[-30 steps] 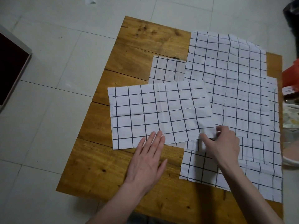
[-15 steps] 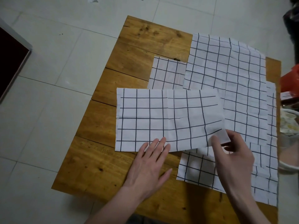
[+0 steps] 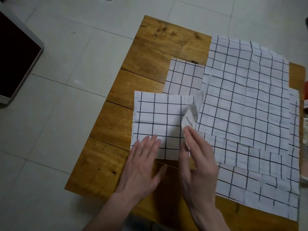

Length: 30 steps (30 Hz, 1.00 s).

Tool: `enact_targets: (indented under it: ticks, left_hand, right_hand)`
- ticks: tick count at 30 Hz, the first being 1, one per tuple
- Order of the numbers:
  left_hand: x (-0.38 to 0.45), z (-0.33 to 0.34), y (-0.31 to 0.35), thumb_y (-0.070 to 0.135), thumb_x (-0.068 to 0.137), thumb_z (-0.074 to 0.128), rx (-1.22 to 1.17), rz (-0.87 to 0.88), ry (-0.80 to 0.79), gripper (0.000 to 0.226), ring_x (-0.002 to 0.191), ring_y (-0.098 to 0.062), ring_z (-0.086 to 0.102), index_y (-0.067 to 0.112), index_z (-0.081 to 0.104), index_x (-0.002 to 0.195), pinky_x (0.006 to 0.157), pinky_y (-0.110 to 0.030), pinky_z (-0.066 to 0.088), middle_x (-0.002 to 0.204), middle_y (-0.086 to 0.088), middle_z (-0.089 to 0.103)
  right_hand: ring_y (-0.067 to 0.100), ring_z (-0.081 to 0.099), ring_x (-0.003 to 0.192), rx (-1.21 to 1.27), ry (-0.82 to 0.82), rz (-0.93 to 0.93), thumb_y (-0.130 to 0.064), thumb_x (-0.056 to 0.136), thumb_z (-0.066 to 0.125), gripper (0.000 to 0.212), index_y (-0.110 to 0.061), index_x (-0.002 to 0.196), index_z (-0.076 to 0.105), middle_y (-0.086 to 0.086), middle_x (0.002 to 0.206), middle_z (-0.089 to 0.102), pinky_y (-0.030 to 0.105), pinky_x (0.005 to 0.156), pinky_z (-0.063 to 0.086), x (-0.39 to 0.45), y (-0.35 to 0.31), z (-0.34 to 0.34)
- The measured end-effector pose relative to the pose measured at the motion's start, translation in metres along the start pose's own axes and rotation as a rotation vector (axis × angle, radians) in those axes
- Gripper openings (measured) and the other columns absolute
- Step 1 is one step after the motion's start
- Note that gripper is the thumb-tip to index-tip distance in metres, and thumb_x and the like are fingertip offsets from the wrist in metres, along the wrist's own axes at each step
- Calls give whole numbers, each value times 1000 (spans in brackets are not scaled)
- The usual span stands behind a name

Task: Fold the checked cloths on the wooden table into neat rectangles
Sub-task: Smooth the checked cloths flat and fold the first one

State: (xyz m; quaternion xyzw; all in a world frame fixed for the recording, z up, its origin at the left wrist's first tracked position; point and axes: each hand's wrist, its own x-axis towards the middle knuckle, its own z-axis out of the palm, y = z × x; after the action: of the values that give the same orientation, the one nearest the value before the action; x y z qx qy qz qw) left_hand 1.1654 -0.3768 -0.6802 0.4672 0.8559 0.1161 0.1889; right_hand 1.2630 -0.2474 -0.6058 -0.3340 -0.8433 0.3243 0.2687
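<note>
The folded cloth (image 3: 158, 122), white with a dark grid, is lying flat near the left edge of the wooden bench (image 3: 166, 39); its right end (image 3: 190, 119) is curling upward and over. Behind it, a smaller checked cloth (image 3: 185, 77) is lying flat. The large unfolded cloth (image 3: 250, 90) is overlapping further checked cloths (image 3: 260, 180) spreading across the right side.

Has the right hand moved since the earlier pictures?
Yes. The right hand has carried the folded cloth's right corner leftward across the wooden table, toward the left hand.
</note>
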Motion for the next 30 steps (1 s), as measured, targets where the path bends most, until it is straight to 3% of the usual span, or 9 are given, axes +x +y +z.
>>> enact_targets:
  ticks: [5,13,22,24,26,30]
  left_hand:
    - [-9,-5,-25,58,99,52,-130,-118,123,83,159,-11,16,18,22,165,127,-44,27,170,0,27]
    - [-14,-7,-37,51,92,48,-168,-180,179,83,157,-15,23,15,25,164,125,-45,32,168,-3,31]
    - [-24,0,-40,33,86,67,-145,-185,154,92,158,-18,23,16,21,164,125,-47,32,171,-4,25]
    - [-27,1,-40,29,86,68,-128,-186,158,94,158,-18,21,17,19,165,125,-45,29,172,-3,21]
    - [-30,1,-39,31,94,55,-108,-164,191,80,159,-18,20,17,21,165,125,-44,28,172,-3,21]
    - [-30,3,-23,35,101,43,-91,-95,217,63,155,-17,28,19,34,160,122,-43,34,168,-1,33]
  right_hand:
    - [17,51,144,-70,-151,-143,-15,102,53,44,-5,145,59,6,151,58,37,118,44,-5,-3,37]
    - [19,48,146,-194,-381,-244,-23,105,47,45,-9,147,58,6,151,58,27,126,28,-10,17,84]
    - [7,33,154,-91,-603,-208,-37,110,42,50,-16,155,49,-1,159,50,30,127,27,-9,21,90]
    - [8,34,153,-53,-586,-218,-32,109,38,50,-14,154,49,0,158,50,30,127,26,-2,20,80]
    - [13,41,149,-72,-513,-244,-24,105,37,49,-10,150,53,4,154,54,31,125,28,12,26,68]
    - [22,47,144,-222,-432,-234,-19,100,39,50,-8,147,54,9,151,57,38,123,33,58,56,46]
